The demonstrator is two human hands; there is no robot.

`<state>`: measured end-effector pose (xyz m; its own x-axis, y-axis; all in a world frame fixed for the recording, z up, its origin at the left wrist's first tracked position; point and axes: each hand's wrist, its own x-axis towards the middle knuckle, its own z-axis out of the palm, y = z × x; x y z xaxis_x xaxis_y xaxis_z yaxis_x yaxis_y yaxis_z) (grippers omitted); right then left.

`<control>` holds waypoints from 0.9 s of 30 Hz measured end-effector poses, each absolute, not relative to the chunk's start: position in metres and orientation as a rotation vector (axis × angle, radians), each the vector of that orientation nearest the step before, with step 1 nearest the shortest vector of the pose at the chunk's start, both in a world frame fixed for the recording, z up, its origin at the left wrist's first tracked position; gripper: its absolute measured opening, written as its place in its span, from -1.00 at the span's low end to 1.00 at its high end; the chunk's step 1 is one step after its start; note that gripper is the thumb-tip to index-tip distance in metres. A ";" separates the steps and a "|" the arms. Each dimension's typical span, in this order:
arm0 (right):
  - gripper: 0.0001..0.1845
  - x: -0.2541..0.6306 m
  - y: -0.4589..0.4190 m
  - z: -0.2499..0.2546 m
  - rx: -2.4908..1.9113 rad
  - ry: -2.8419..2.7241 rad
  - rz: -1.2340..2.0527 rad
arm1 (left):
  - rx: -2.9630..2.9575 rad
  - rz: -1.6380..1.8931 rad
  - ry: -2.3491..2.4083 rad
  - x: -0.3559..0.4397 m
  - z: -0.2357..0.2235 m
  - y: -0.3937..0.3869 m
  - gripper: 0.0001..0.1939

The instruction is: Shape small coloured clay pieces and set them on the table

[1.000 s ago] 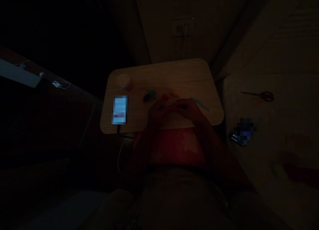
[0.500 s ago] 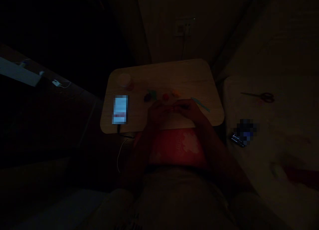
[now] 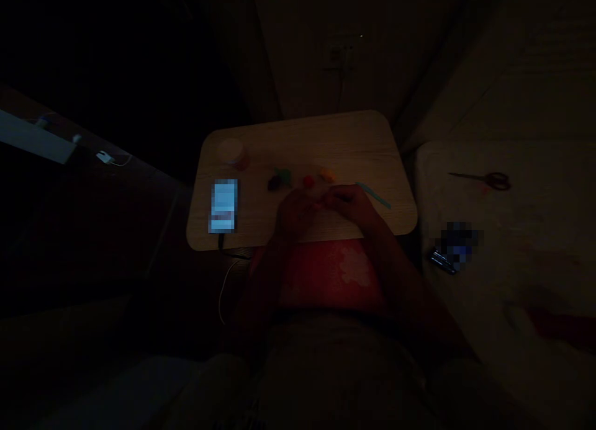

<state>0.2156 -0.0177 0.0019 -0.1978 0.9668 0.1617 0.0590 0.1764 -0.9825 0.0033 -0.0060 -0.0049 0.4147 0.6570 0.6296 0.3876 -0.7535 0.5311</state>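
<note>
Red lump [image 3: 308, 181] lies on the tabletop [image 3: 354, 135], just beyond the left hand [image 3: 294, 213] and right hand [image 3: 352, 203], held close together; too dark to tell whether either pinches anything.

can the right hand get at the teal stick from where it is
Probably yes: the right hand is close beside the teal stick with nothing visible between them, though it's too dark to tell whether that hand holds something.

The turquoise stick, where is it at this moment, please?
In the head view, the turquoise stick lies on the right half of the table, just right of the right hand.
</note>
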 end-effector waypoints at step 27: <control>-0.54 0.216 -0.016 -0.003 -1.043 -1.358 1.155 | 2.234 1.347 0.959 0.005 -0.004 -0.005 -0.74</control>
<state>0.2162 -0.0160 -0.0029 -0.0986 0.9818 0.1626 -0.0027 0.1631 -0.9866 0.0053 -0.0048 -0.0036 0.3150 0.7086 0.6314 0.3647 -0.7046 0.6087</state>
